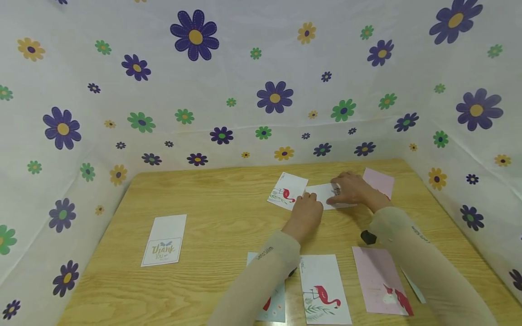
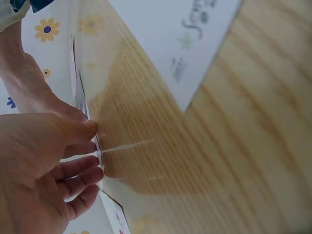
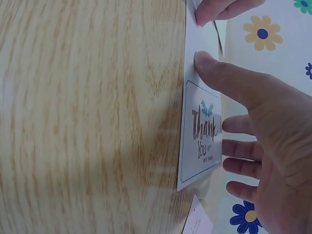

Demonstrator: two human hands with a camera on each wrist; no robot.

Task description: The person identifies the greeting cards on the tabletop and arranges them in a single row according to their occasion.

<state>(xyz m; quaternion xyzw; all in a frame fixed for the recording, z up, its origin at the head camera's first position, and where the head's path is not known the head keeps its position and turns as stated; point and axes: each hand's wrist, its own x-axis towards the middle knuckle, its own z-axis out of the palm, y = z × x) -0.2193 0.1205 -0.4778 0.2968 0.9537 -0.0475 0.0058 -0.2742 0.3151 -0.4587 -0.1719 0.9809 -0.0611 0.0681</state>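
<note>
A white folded-style greeting card (image 1: 322,195) with "Thank You" lettering lies near the back right of the table, between both hands. My left hand (image 1: 306,213) is at its left end, with thumb and fingertips bent down onto it. From the right, my right hand (image 1: 352,188) holds the same card, its thumb (image 3: 207,66) on the face and its fingers (image 3: 241,148) along the far edge. The lettered panel (image 3: 201,131) shows in the right wrist view. Touching the left end is a white flamingo card (image 1: 281,183). A pink card (image 1: 379,179) lies behind the right hand.
Another "Thank You" card (image 1: 164,240) lies at the left. Along the front are a light blue card (image 1: 275,308), a white flamingo card (image 1: 322,271) and a pink card (image 1: 375,271). A pale card (image 1: 416,290) is partly under the right sleeve. Flowered cloth (image 1: 228,90) encloses the table.
</note>
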